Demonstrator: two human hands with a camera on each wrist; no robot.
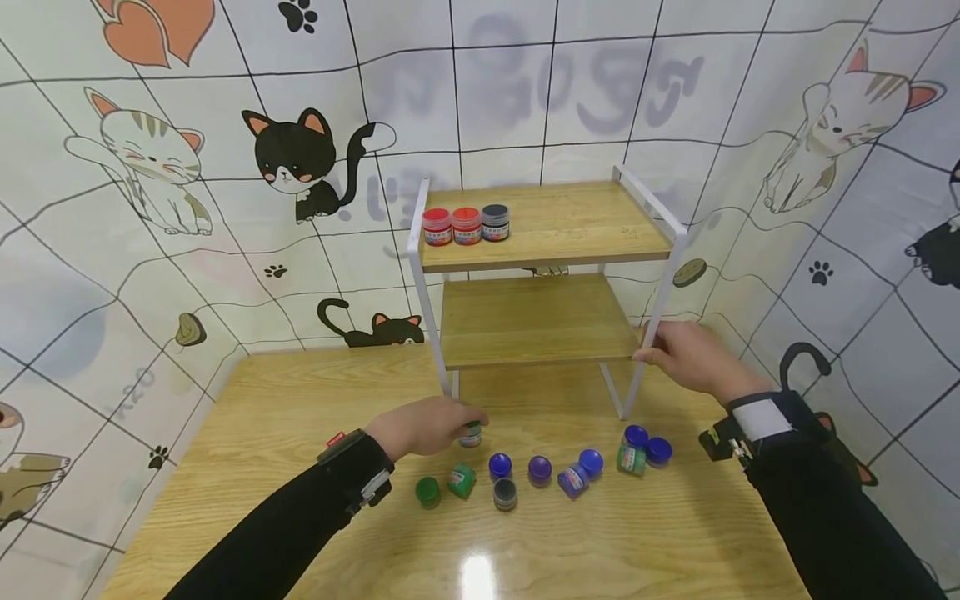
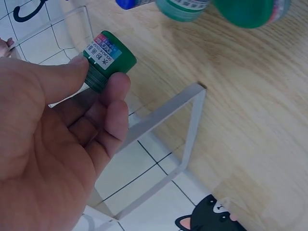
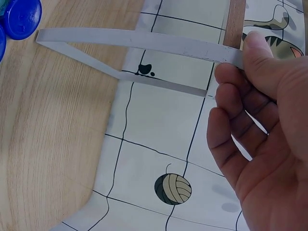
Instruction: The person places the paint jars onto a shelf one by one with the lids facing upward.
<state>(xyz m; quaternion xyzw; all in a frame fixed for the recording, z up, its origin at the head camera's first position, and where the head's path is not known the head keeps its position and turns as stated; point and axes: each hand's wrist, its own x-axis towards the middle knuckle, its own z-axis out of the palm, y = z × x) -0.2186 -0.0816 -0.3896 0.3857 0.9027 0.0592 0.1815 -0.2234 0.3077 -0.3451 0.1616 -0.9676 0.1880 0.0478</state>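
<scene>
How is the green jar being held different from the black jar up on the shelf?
The green jar is green, while the black jar has a dark lid. The green jar is pinched in the left grip; the black jar stands on the shelf's top board, beside a red jar. Both are small jars with printed labels.

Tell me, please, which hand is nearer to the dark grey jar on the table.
Left. The left hand, pinching a green jar, is beyond and left of the dark grey jar; the right hand is farther off to its right, gripping the rack.
</scene>
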